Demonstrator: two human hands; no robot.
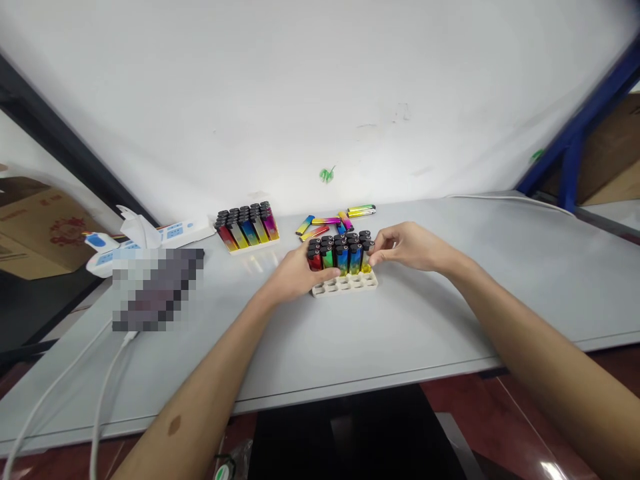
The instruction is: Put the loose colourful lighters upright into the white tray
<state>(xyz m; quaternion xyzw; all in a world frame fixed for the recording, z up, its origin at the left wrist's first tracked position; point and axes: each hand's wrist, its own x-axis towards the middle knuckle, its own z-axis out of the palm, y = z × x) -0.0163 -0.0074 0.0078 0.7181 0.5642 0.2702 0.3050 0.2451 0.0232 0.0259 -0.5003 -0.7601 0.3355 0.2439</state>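
While the left hand [294,272] rests against the left side of a block of upright lighters [341,258], its thumb lies across their front, just above a pale tray [345,287]. The fingers are mostly hidden behind the block, so I cannot tell how far that grip closes. The right hand [413,247] comes in from the other side, its grip closed on a yellow lighter [367,268] between thumb and fingertips, at the right end of the front row. That row runs red, green, blue, blue and yellow, all with black tops, and the tray's pockets show on the side nearest the person.

Behind this tray, loose lighters [326,221] in bright mixed colours lie on their sides, some crossing or touching, near the foot of the white wall [320,87]. To the left, a second tray [255,247] holds packed rows of lighters, also upright and black-topped. Farther left on the grey tabletop [425,320] are a white power strip [181,232], a blurred-out dark object [157,290] and white cables [106,380] trailing toward the near edge. A cardboard box [40,230] stands at the far left, and a blue frame [570,167] rises at the right.
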